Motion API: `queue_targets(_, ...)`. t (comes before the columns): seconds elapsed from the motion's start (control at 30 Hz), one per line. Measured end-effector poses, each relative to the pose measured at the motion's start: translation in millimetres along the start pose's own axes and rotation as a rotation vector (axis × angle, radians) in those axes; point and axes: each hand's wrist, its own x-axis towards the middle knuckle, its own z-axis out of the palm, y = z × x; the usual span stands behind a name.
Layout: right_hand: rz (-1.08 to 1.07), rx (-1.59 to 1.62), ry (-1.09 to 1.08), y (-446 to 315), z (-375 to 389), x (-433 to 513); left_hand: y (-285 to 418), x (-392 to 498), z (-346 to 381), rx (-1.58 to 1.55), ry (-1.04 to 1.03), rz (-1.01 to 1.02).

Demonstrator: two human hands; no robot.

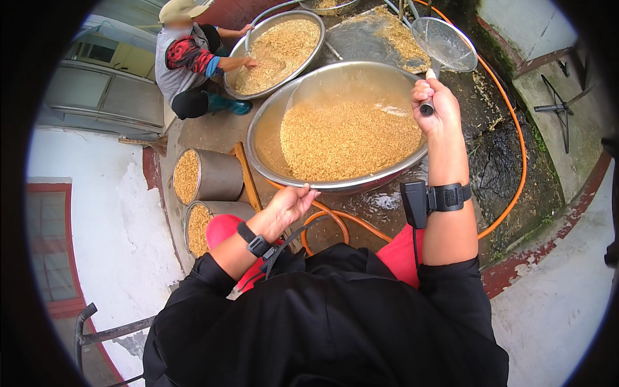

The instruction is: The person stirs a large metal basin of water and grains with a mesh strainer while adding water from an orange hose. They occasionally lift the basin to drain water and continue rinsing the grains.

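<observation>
A large metal basin (401,169) stands before me, with wet grain (348,140) heaped in cloudy water. My left hand (295,200) grips the near rim, thumb on top and fingers beneath. In my right hand (435,104) is the handle of a wire-mesh skimmer (445,43), held up past the basin's right rim. The mesh bowl points away from me, over the wet ground, and looks to have no heap of grain in it.
A co-worker (193,67) crouches at a second grain-filled basin (314,55), one hand in it, beside a hose. Two metal buckets (220,174) of grain lie at left near a wooden bar (249,179). An orange hose (520,145) loops around my right and below the basin.
</observation>
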Motion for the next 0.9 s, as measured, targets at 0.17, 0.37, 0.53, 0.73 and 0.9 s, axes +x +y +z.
queue_targets(0.17, -0.021, 0.013, 0.013, 1.0, 1.0, 0.6, 1.3, -5.2, 9.8, 0.005, 0.007, 0.026)
queue_targets(0.37, -0.01, 0.022, 0.019, 3.7, 0.6, 5.1, 2.3, -6.1, 11.1, 0.006, 0.045, 0.016)
queue_targets(0.53, 0.008, 0.024, 0.019, 8.3, 0.5, 5.9, -4.1, -1.3, -4.8, -0.004, 0.013, -0.06)
queue_targets(0.73, 0.08, 0.031, -0.012, 9.8, -1.9, -4.0, -23.6, 12.4, -42.3, 0.085, 0.022, -0.113)
queue_targets(0.9, 0.092, -0.005, -0.007, 15.3, -4.1, -13.4, -32.6, 40.2, -88.1, 0.053, 0.068, -0.183)
